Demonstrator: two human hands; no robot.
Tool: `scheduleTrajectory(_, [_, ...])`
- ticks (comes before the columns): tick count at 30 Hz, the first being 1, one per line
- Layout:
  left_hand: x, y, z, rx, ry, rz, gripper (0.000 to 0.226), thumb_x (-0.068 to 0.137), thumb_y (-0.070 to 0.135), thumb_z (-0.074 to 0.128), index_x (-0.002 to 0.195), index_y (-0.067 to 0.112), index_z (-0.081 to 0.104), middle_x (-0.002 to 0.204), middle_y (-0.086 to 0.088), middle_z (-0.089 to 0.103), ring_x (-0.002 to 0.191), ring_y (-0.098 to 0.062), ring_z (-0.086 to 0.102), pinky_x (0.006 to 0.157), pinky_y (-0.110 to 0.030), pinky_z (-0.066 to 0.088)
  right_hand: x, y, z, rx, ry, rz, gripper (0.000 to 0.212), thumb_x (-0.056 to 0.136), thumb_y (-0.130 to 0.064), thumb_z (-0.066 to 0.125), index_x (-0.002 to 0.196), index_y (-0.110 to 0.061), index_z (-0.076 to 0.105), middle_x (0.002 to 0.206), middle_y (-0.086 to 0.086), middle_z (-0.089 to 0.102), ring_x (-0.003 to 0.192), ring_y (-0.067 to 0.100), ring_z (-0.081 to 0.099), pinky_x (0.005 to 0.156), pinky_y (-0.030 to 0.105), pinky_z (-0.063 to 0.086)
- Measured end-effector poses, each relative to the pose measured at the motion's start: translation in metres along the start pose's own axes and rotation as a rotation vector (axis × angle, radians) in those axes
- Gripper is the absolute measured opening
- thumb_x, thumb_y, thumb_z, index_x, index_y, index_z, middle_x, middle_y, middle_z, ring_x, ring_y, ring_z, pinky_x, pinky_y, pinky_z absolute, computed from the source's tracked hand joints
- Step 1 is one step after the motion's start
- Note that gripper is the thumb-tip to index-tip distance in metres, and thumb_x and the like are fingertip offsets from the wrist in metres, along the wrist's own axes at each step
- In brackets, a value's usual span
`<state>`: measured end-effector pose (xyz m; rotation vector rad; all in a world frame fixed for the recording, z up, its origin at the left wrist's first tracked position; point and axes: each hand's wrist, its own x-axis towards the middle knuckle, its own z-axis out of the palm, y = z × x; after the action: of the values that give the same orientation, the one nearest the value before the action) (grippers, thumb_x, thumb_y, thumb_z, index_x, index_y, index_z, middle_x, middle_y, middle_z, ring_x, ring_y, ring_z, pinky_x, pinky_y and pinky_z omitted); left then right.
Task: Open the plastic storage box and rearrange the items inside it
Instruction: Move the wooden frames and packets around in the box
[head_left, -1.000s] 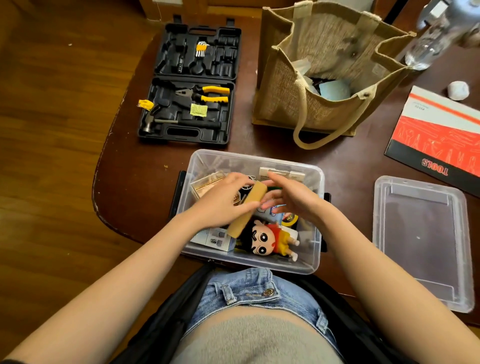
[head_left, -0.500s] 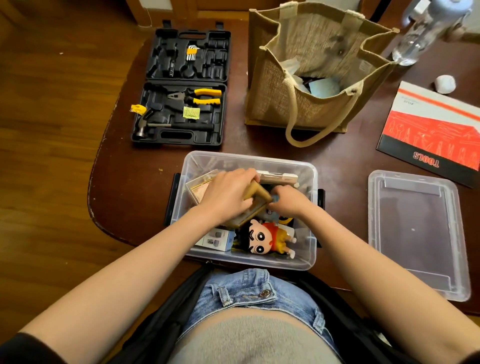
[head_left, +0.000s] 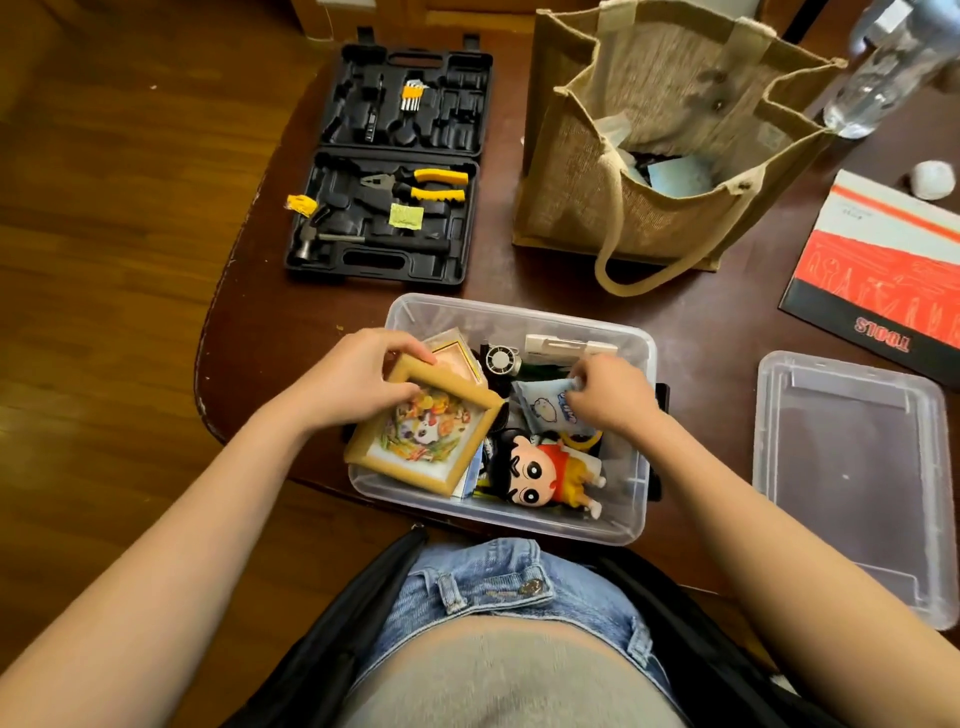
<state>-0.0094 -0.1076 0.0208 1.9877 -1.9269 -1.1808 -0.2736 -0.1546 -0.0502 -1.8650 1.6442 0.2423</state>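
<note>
Box's already open: the clear plastic storage box (head_left: 636, 512) sits at the near bench edge, lid (head_left: 852, 483) off to the right. Left hand (head_left: 353, 376) grips a stiff wooden picture frame (head_left: 423, 434) by its far corner. It looks light, probably fragile-fronted. Right hand (head_left: 605, 392) pinches a soft, crinkly blue-white packet (head_left: 545, 410).

Bare arms, a grey top (head_left: 509, 675) and light-blue denim shorts (head_left: 498, 587).
</note>
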Motion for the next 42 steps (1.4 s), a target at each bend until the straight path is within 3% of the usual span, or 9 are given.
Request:
scheduleTrajectory(8, [0.007, 0.008, 0.006, 0.076, -0.006, 0.031, 0.037, 0.076, 0.004, 0.057, 0.098, 0.033, 0.061, 0.126, 0.010, 0.038, 0.124, -0.011, 0.037, 0.107, -0.041, 0.033, -0.023, 0.007, -0.036, 0.168, 0.062, -0.019, 0.016, 0.089, -0.022, 0.057, 0.104, -0.016, 0.058, 0.094, 0.001, 0.059, 0.085, 0.020, 0.057, 0.066, 0.032, 0.047])
scheduleTrajectory(12, [0.011, 0.017, 0.010, 0.075, 0.083, 0.075, 0.036, 0.079, 0.004, 0.054, 0.102, 0.031, 0.062, 0.129, 0.006, 0.045, 0.125, -0.014, 0.040, 0.108, -0.045, 0.032, -0.034, 0.014, -0.052, 0.465, -0.183, 0.003, 0.007, 0.090, -0.015, 0.060, 0.096, -0.017, 0.056, 0.096, 0.005, 0.063, 0.081, 0.015, 0.062, 0.061, 0.027, 0.053])
scheduleTrajectory(16, [0.011, 0.033, 0.019, -0.046, 0.179, 0.211, 0.036, 0.081, -0.001, 0.050, 0.100, 0.026, 0.064, 0.118, 0.006, 0.055, 0.114, -0.006, 0.048, 0.101, -0.027, 0.037, -0.037, 0.013, -0.046, 0.464, -0.418, -0.047, 0.014, 0.091, -0.014, 0.060, 0.103, -0.007, 0.061, 0.106, 0.012, 0.068, 0.092, 0.022, 0.065, 0.078, 0.035, 0.054])
scheduleTrajectory(19, [0.012, 0.048, 0.032, -0.121, 0.062, 0.266, 0.032, 0.085, 0.001, 0.048, 0.102, 0.022, 0.065, 0.103, 0.011, 0.059, 0.094, 0.006, 0.053, 0.080, -0.009, 0.041, -0.037, 0.000, -0.025, 0.500, -0.488, -0.072, 0.023, 0.089, -0.018, 0.063, 0.104, -0.001, 0.064, 0.104, 0.012, 0.070, 0.084, 0.017, 0.066, 0.069, 0.025, 0.052])
scheduleTrajectory(24, [0.019, 0.066, 0.061, 0.295, -0.216, 0.305, 0.038, 0.085, 0.028, 0.051, 0.123, 0.028, 0.054, 0.112, 0.006, 0.059, 0.102, -0.013, 0.053, 0.092, -0.029, 0.040, -0.038, -0.013, -0.010, 0.721, -0.627, -0.118, 0.026, 0.088, -0.015, 0.065, 0.109, -0.001, 0.062, 0.099, 0.005, 0.067, 0.082, 0.012, 0.065, 0.075, 0.021, 0.055])
scheduleTrajectory(28, [0.021, 0.070, 0.069, 0.321, -0.311, 0.289, 0.023, 0.086, 0.037, 0.048, 0.102, 0.025, 0.061, 0.088, 0.009, 0.060, 0.089, -0.014, 0.053, 0.096, -0.031, 0.035, -0.041, 0.003, -0.018, 0.944, -0.865, -0.175, 0.023, 0.093, -0.004, 0.054, 0.113, -0.006, 0.062, 0.110, 0.005, 0.067, 0.099, 0.017, 0.068, 0.090, 0.024, 0.053])
scheduleTrajectory(33, [0.022, 0.062, 0.074, 0.416, -0.269, 0.352, 0.019, 0.088, 0.035, 0.052, 0.099, 0.029, 0.066, 0.090, 0.012, 0.064, 0.094, -0.010, 0.052, 0.103, -0.027, 0.029, -0.017, 0.018, -0.010, 0.096, -0.221, -0.158, 0.028, 0.095, -0.011, 0.048, 0.120, -0.007, 0.061, 0.121, 0.010, 0.064, 0.103, 0.022, 0.062, 0.089, 0.032, 0.051])
scheduleTrajectory(38, [0.025, 0.063, 0.070, 0.364, -0.292, 0.378, 0.025, 0.085, 0.027, 0.058, 0.110, 0.029, 0.062, 0.103, 0.010, 0.063, 0.099, -0.010, 0.053, 0.099, -0.025, 0.029, 0.007, 0.006, 0.024, -0.165, -0.276, -0.069, 0.021, 0.089, -0.014, 0.052, 0.106, -0.003, 0.058, 0.107, 0.013, 0.065, 0.091, 0.027, 0.060, 0.069, 0.030, 0.046])
scheduleTrajectory(42, [0.023, 0.062, 0.067, 0.437, -0.348, 0.376, 0.040, 0.079, 0.025, 0.066, 0.118, 0.030, 0.059, 0.111, 0.008, 0.059, 0.106, -0.012, 0.048, 0.095, -0.024, 0.027, 0.025, 0.007, 0.040, -0.005, -0.206, 0.003, 0.032, 0.088, -0.018, 0.055, 0.119, -0.007, 0.054, 0.113, 0.012, 0.064, 0.099, 0.028, 0.061, 0.079, 0.034, 0.050])
